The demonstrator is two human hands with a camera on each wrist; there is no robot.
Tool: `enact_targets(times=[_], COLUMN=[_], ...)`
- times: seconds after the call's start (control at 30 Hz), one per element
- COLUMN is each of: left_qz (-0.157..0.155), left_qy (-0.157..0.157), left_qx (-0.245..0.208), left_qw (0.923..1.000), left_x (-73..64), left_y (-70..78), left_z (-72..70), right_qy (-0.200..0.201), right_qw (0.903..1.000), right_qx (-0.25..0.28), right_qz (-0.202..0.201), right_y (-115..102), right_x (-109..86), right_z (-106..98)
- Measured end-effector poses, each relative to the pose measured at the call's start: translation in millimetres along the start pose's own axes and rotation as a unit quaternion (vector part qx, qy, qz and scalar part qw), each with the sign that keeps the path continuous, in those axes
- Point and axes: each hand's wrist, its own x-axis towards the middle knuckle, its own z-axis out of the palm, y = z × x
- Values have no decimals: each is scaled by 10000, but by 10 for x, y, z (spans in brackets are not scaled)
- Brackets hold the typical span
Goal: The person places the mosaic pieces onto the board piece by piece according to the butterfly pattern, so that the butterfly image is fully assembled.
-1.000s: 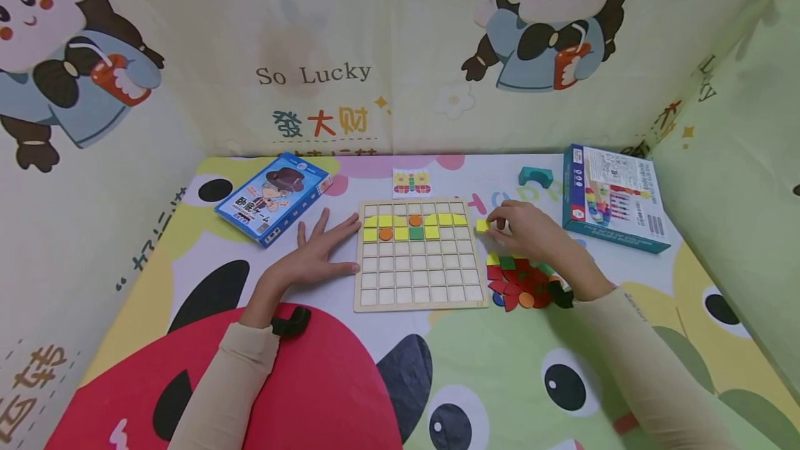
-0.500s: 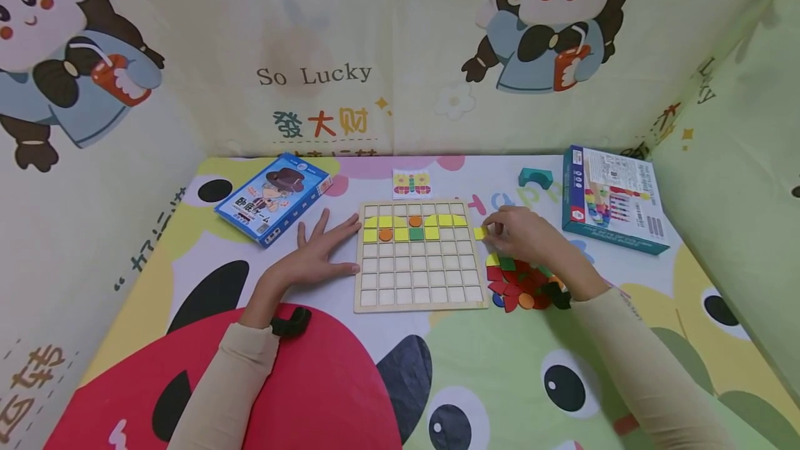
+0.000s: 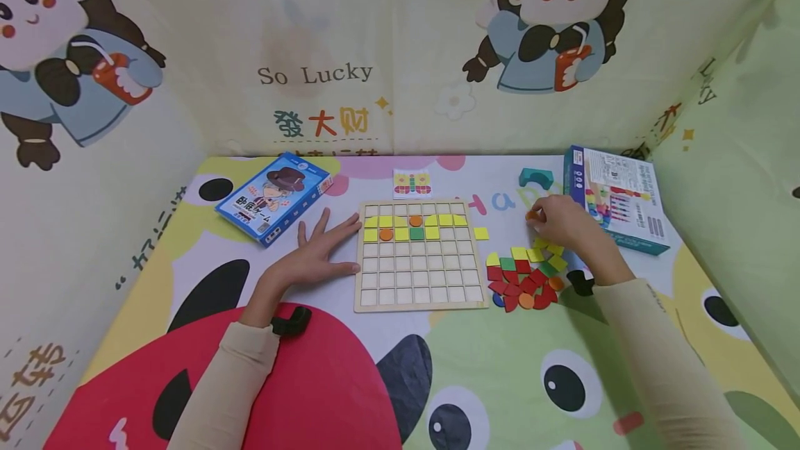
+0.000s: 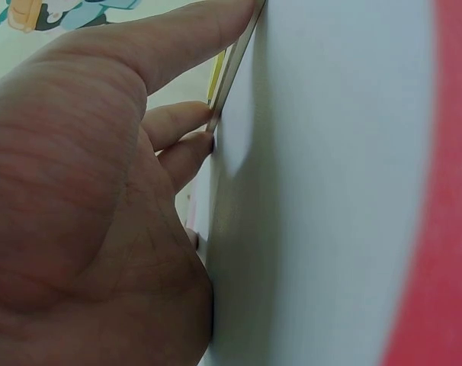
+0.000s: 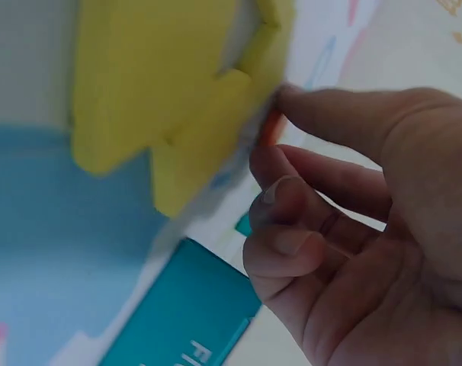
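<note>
My right hand [image 3: 565, 224] pinches an orange round piece [image 5: 271, 127] between thumb and finger, above the table and beyond the loose pieces. My left hand [image 3: 306, 259] lies with fingers spread, its fingertips and thumb touching the left edge of a wooden grid board [image 3: 420, 305]; the left wrist view shows this contact from low down. Yellow pieces, two orange discs and a green square [image 3: 416, 233] sit in the board's upper rows. A lone yellow square [image 3: 480, 233] lies just off the board's right edge. Yellow pieces [image 5: 155, 69] show close up in the right wrist view.
Red, green, yellow, orange and blue pieces [image 3: 528, 285] are heaped right of the board. A butterfly pattern card [image 3: 412, 184] lies behind it. A blue box [image 3: 273, 198] is at back left; another box [image 3: 619, 200] and a teal arch block [image 3: 535, 177] are at back right.
My right hand has let go of the yellow square beside the board, moved right and picked up an orange disc. The left hand has stayed in place.
</note>
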Motion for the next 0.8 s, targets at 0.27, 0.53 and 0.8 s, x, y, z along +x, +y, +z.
enact_targets(times=[0.27,0.53,0.8], left_qz=[-16,-3,-26], left_qy=[-23,24,-17], left_qx=[-27,-55,-34], left_qw=[10000,10000,10000], left_x=[-2,4,7], left_y=[17,-10,7], left_z=[-12,-11,-10], right_qy=[145,290,433], right_qw=[9998,9930,9804], right_qx=[-63,-346,-352], right_qz=[-132,-1094,-1887], right_y=[-71,-658,-1060], right_x=[24,-13,-26], right_z=[57,209,411])
